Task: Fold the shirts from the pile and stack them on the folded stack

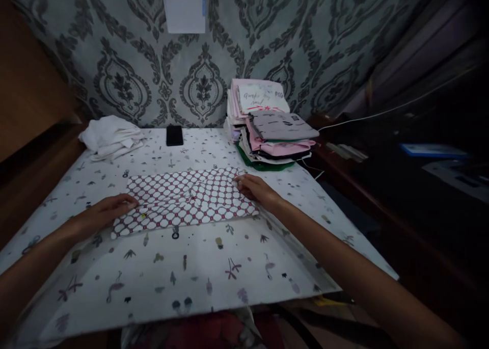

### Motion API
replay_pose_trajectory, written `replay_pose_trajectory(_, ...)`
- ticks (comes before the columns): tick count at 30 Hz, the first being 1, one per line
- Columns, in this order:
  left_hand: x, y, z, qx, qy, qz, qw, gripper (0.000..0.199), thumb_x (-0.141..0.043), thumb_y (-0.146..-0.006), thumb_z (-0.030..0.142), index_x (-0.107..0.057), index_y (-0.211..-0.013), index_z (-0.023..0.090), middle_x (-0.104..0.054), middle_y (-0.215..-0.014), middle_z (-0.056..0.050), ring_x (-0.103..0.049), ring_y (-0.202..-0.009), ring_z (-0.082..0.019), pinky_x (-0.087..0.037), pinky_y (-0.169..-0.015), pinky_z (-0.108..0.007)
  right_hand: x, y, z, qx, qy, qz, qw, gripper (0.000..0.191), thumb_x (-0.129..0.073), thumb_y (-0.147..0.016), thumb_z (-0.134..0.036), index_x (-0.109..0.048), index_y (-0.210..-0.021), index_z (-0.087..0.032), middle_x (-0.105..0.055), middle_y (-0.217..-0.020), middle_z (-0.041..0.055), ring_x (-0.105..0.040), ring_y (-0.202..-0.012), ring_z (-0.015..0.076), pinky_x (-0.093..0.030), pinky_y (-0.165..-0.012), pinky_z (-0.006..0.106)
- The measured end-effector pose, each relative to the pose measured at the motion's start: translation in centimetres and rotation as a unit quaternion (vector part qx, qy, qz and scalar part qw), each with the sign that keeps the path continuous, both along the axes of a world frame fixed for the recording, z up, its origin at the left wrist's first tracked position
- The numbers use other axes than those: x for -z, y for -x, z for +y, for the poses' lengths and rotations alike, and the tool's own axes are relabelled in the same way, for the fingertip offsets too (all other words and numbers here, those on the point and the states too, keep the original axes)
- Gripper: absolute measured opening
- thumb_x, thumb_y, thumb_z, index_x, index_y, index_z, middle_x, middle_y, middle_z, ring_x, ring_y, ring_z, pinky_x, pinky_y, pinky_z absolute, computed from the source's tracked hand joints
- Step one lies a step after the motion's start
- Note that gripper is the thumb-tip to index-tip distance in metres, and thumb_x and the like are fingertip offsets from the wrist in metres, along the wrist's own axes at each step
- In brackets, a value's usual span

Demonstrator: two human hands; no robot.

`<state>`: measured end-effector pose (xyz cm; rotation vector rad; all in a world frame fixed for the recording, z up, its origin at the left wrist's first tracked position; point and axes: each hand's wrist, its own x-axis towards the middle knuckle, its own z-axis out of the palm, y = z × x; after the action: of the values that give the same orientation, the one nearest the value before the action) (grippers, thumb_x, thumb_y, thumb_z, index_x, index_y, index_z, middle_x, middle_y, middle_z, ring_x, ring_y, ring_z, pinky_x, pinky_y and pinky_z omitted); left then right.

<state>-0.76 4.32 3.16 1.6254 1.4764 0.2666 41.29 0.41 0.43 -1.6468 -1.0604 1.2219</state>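
Observation:
A white cloth with a red and dark lattice pattern (214,198) lies folded into a long rectangle across the table. Soft wrinkles run over its middle, and a small yellow mark shows near its left end. My left hand (110,209) grips the left edge, its fingers closed together over the fabric. At the opposite end my right hand (257,190) has curled fingers pinching the cloth near its upper right corner. Both thumbs are partly hidden.
A stack of folded clothes (282,127) stands at the back right. A crumpled white cloth (110,137) lies back left, near a black phone (174,135). Patterned wallpaper (204,79) rises behind the printed table cover (198,283). A thin white cable (367,116) crosses the right side.

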Motion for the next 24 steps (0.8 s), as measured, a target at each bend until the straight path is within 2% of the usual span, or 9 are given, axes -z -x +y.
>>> replay_pose_trajectory(2, 0.1, 0.2, -0.4, 0.007, 0.000, 0.008, 1.000, 0.065, -0.066, -0.063, 0.076, -0.068, -0.105, 0.026, -0.069, -0.088, -0.004, -0.061, -0.072, -0.023, -0.048, -0.053, -0.027, -0.1, 0.0, -1.4, -0.030, -0.055, -0.058, 0.996, 0.035, -0.062, -0.084, -0.051, -0.064, -0.099, -0.019, -0.054, -0.066, -0.0030, -0.046, -0.057, 0.0113, -0.033, -0.052, 0.023)
replay_pose_trajectory(4, 0.2, 0.3, -0.7, 0.001, 0.001, 0.004, 1.000, 0.067, -0.071, -0.063, 0.071, -0.064, -0.112, 0.027, -0.068, -0.092, -0.004, -0.059, -0.068, -0.020, -0.046, -0.053, -0.027, -0.2, 0.1, -2.7, -0.069, -0.101, -0.140, 0.983, 0.043, -0.062, -0.083, -0.054, -0.062, -0.109, -0.020, -0.050, -0.062, -0.0055, -0.046, -0.058, 0.0131, -0.033, -0.054, 0.024)
replay_pose_trajectory(7, 0.6, 0.5, -1.3, -0.026, -0.006, -0.018, 1.000, 0.069, -0.076, -0.062, 0.064, -0.060, -0.118, 0.026, -0.066, -0.090, -0.002, -0.057, -0.066, -0.017, -0.044, -0.053, -0.026, 0.0, 0.6, -4.5, -0.102, -0.133, -0.271, 0.948, 0.045, -0.060, -0.085, -0.044, -0.057, -0.124, -0.021, -0.053, -0.065, -0.0053, -0.049, -0.062, 0.0153, -0.036, -0.058, 0.027)
replay_pose_trajectory(10, 1.1, 0.5, -1.7, -0.069, -0.023, -0.040, 0.997, 0.069, -0.078, -0.060, 0.061, -0.062, -0.115, 0.023, -0.059, -0.079, 0.001, -0.053, -0.064, -0.015, -0.040, -0.053, -0.024, 0.5, 0.9, -5.6, -0.108, -0.148, -0.366, 0.912, 0.042, -0.050, -0.090, -0.034, -0.055, -0.130, -0.021, -0.058, -0.072, -0.0021, -0.055, -0.066, 0.0175, -0.039, -0.062, 0.028)
replay_pose_trajectory(14, 1.9, 0.4, -1.8, -0.122, -0.083, -0.055, 0.987, 0.064, -0.076, -0.060, 0.063, -0.064, -0.105, 0.019, -0.053, -0.075, 0.002, -0.053, -0.069, -0.016, -0.041, -0.057, -0.023, 1.2, 1.0, -5.9, -0.112, -0.163, -0.424, 0.884, 0.041, -0.043, -0.094, -0.035, -0.055, -0.131, -0.020, -0.064, -0.076, 0.0020, -0.059, -0.067, 0.0198, -0.042, -0.060, 0.029)
replay_pose_trajectory(19, 2.4, 0.2, -2.4, -0.082, -0.169, 0.013, 0.982, 0.050, -0.061, -0.075, 0.062, -0.061, -0.104, 0.021, -0.060, -0.082, -0.001, -0.056, -0.070, -0.018, -0.042, -0.059, -0.026, 1.7, 1.2, -5.9, -0.115, -0.174, -0.500, 0.841, 0.041, -0.040, -0.097, -0.031, -0.057, -0.132, -0.018, -0.073, -0.086, 0.0088, -0.064, -0.069, 0.0230, -0.041, -0.058, 0.030)
replay_pose_trajectory(22, 2.1, -0.2, -3.1, -0.019, -0.217, 0.124, 0.968, 0.039, -0.046, -0.087, 0.055, -0.060, -0.104, 0.023, -0.066, -0.090, -0.003, -0.060, -0.073, -0.021, -0.045, -0.064, -0.030, 1.6, 1.5, -6.0, -0.114, -0.156, -0.541, 0.819, 0.042, -0.041, -0.096, -0.028, -0.056, -0.134, -0.018, -0.075, -0.095, 0.0112, -0.067, -0.071, 0.0247, -0.040, -0.057, 0.031)
replay_pose_trajectory(24, 1.8, -0.4, -3.5, 0.026, -0.257, 0.199, 0.945, 0.036, -0.039, -0.092, 0.048, -0.061, -0.104, 0.023, -0.068, -0.098, -0.006, -0.063, -0.082, -0.024, -0.046, -0.069, -0.033, 1.3, 1.5, -6.1, -0.119, -0.138, -0.552, 0.814, 0.041, -0.043, -0.096, -0.028, -0.056, -0.133, -0.019, -0.075, -0.096, 0.0102, -0.067, -0.072, 0.0242, -0.038, -0.056, 0.030)
